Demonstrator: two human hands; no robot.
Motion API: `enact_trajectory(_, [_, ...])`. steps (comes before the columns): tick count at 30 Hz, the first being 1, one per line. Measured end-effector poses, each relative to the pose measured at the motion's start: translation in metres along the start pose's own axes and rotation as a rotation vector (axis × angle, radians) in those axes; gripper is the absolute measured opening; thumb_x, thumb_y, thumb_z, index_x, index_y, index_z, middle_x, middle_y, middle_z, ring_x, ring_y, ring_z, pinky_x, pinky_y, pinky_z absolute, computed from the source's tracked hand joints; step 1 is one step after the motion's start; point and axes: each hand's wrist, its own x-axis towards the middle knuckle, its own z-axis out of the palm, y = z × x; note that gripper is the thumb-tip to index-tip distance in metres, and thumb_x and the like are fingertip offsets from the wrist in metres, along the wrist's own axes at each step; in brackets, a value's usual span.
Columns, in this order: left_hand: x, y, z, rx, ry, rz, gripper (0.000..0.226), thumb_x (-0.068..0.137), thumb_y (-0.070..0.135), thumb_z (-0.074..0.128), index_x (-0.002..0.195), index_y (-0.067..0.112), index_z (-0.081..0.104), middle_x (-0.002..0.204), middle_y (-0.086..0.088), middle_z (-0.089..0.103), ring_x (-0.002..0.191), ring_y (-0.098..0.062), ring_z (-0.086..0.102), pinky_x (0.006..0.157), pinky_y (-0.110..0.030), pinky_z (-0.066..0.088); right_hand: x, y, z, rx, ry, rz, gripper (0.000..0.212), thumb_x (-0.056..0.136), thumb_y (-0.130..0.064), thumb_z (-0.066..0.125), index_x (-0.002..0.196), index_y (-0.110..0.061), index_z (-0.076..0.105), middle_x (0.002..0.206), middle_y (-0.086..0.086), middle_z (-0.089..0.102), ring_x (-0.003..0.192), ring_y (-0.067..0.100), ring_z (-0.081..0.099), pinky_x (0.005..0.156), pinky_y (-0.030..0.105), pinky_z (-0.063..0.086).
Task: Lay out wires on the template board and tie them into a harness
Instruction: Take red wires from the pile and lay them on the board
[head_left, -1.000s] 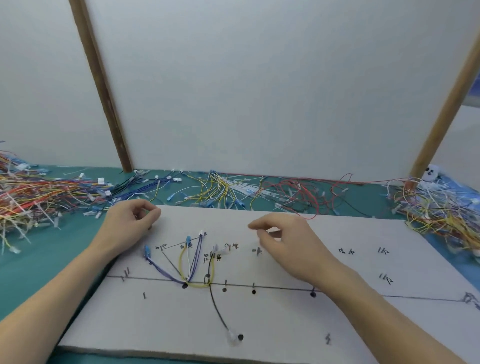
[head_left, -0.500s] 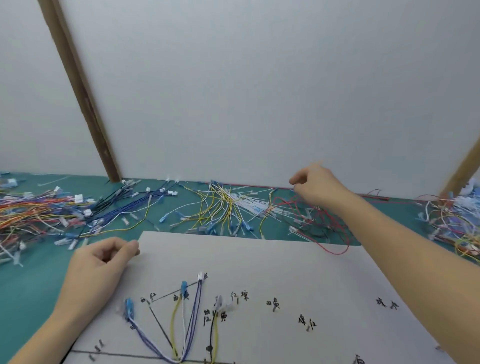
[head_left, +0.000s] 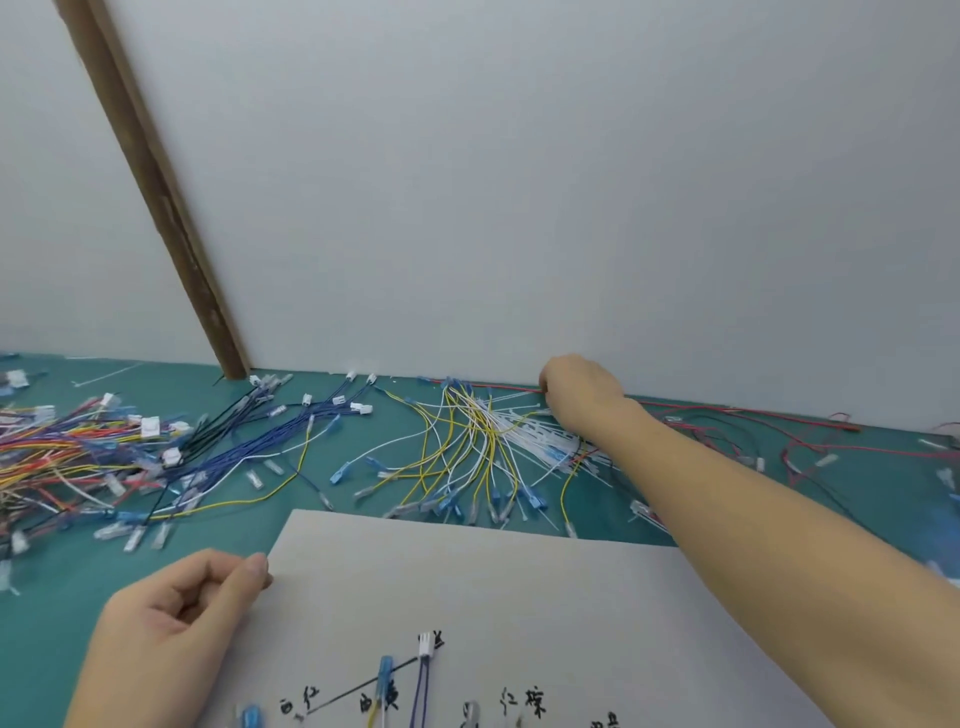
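My left hand (head_left: 176, 618) rests at the near-left corner of the flat grey template board (head_left: 519, 597), fingers loosely curled on nothing, probably to steady it. Just right of that hand, a few laid wires with blue and white connectors (head_left: 415, 675) sit on the board. Far ahead, my right hand (head_left: 579, 392) reaches the red wire (head_left: 727, 410) along the wall; whether it pinches it, I cannot tell.

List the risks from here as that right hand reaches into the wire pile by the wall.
1. The right hand reaches among tangled yellow and white wires; pulling one may drag its neighbours along.
2. The forearm crosses above the template board; drawing back low could sweep loose wires onto it.
3. The left hand only rests at the board's corner, so a snagged wire might shift the board.
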Motion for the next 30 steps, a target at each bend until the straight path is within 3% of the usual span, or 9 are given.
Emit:
enact_trajectory(6, [0.001, 0.009, 0.001, -0.011, -0.034, -0.006, 0.014, 0.088, 0.020, 0.077, 0.074, 0.023, 0.078, 0.051, -0.019, 0.048, 0.044, -0.005, 0.031, 0.041, -0.010, 0.023, -0.002, -0.004, 0.001, -0.148, 0.062, -0.021, 0.027, 0.088, 0.010, 0.055, 0.109, -0.004, 0.066, 0.111, 0.017, 0.067, 0.102, 0.037, 0.068, 0.070, 0.036, 0.042])
enact_trajectory(10, [0.001, 0.012, 0.000, -0.007, -0.072, 0.008, 0.015, 0.090, 0.025, 0.075, 0.075, 0.024, 0.078, 0.054, -0.016, 0.048, 0.048, -0.005, 0.034, 0.043, -0.014, 0.025, -0.011, -0.006, 0.000, -0.183, 0.068, -0.039, 0.025, 0.089, 0.007, 0.054, 0.108, -0.005, 0.064, 0.112, 0.016, 0.068, 0.102, 0.038, 0.068, 0.069, 0.035, 0.041])
enact_trajectory(14, [0.002, 0.010, -0.002, 0.000, -0.113, 0.037, 0.016, 0.093, 0.032, 0.072, 0.079, 0.027, 0.077, 0.066, -0.024, 0.057, 0.056, -0.013, 0.041, 0.052, -0.024, 0.029, -0.026, -0.002, -0.024, -0.075, 0.222, -0.018, 0.019, 0.093, 0.001, 0.046, 0.110, -0.004, 0.055, 0.106, 0.021, 0.070, 0.089, 0.038, 0.063, 0.065, 0.038, 0.040])
enact_trajectory(17, [0.002, 0.011, -0.001, -0.027, -0.105, 0.019, 0.017, 0.094, 0.033, 0.072, 0.079, 0.027, 0.077, 0.054, -0.010, 0.047, 0.052, -0.010, 0.037, 0.047, -0.022, 0.026, -0.041, -0.001, -0.057, 0.046, 0.405, -0.069, 0.017, 0.103, -0.012, 0.045, 0.113, -0.005, 0.057, 0.099, 0.022, 0.069, 0.092, 0.039, 0.059, 0.071, 0.045, 0.048])
enact_trajectory(20, [0.001, 0.014, -0.001, -0.042, -0.101, 0.012, 0.019, 0.094, 0.032, 0.071, 0.076, 0.026, 0.075, 0.050, 0.007, 0.039, 0.048, -0.007, 0.033, 0.048, -0.023, 0.026, -0.061, -0.004, -0.101, 0.199, 0.625, -0.202, 0.017, 0.103, -0.016, 0.050, 0.109, -0.005, 0.061, 0.100, 0.018, 0.066, 0.100, 0.039, 0.057, 0.081, 0.048, 0.048])
enact_trajectory(24, [0.001, 0.015, 0.000, -0.032, -0.099, 0.017, 0.021, 0.095, 0.033, 0.071, 0.074, 0.028, 0.075, 0.051, 0.007, 0.036, 0.047, -0.006, 0.032, 0.054, -0.026, 0.027, -0.081, -0.010, -0.162, 0.228, 0.814, -0.253, 0.017, 0.103, -0.015, 0.049, 0.111, -0.006, 0.060, 0.111, 0.013, 0.063, 0.097, 0.034, 0.059, 0.080, 0.045, 0.046])
enact_trajectory(27, [0.001, 0.015, -0.001, -0.043, -0.090, 0.033, 0.020, 0.095, 0.032, 0.071, 0.076, 0.028, 0.076, 0.051, 0.006, 0.038, 0.047, -0.004, 0.035, 0.046, -0.018, 0.029, -0.098, -0.013, -0.205, 0.109, 0.921, -0.215, 0.019, 0.103, -0.017, 0.046, 0.111, -0.008, 0.060, 0.112, 0.011, 0.064, 0.096, 0.033, 0.060, 0.077, 0.045, 0.048])
enact_trajectory(30, [-0.002, 0.022, -0.005, -0.120, -0.063, 0.047, 0.012, 0.095, 0.028, 0.073, 0.083, 0.031, 0.076, 0.057, 0.004, 0.051, 0.052, -0.005, 0.045, 0.048, -0.013, 0.036, -0.129, -0.022, -0.233, 0.088, 0.896, -0.304, 0.022, 0.103, -0.021, 0.047, 0.112, -0.010, 0.063, 0.106, 0.007, 0.068, 0.091, 0.031, 0.061, 0.079, 0.044, 0.049])
